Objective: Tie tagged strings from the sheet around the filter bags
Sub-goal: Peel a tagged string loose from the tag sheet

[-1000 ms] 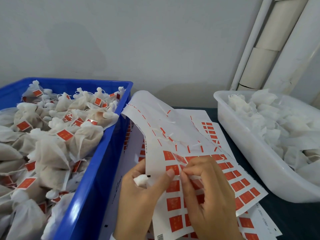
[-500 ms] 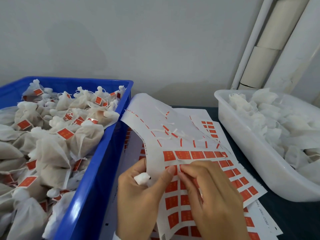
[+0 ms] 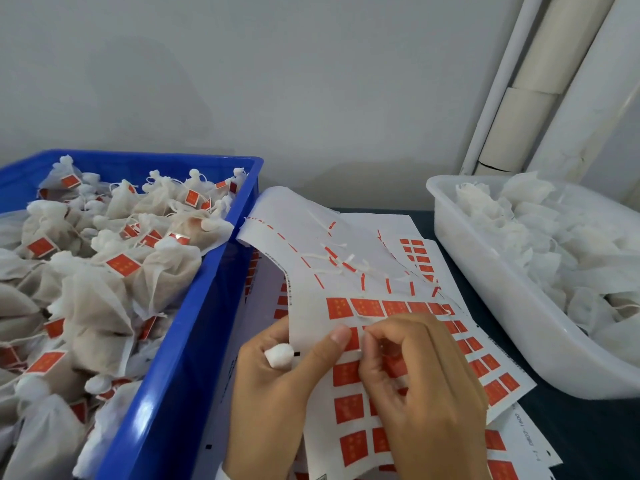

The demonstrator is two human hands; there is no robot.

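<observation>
The sheet of tags [image 3: 349, 296] lies in the middle of the dark table [image 3: 588, 441], between the two containers, its far end curling up against the blue crate. Its near part carries rows of orange tags; its far part shows only thin orange slivers and loose white string ends. More sheets [image 3: 412, 233] lie flat beneath it.

The left hand [image 3: 277, 386] holds the sheet's left edge, thumb pressed on top of the paper, while its curled fingers also grip the white gathered neck of a filter bag [image 3: 279, 355]; the rest of that bag is hidden. The right hand [image 3: 426, 393] rests on the sheet with fingers curled, fingertips pinching at a tag [image 3: 354, 338] just beside the left thumb.

On the left, the blue crate [image 3: 194, 327] is heaped with filled filter bags, each tied at the neck with string and carrying an orange tag. On the right, the white tub [image 3: 512, 306] holds a pile of white bags without orange tags.
</observation>
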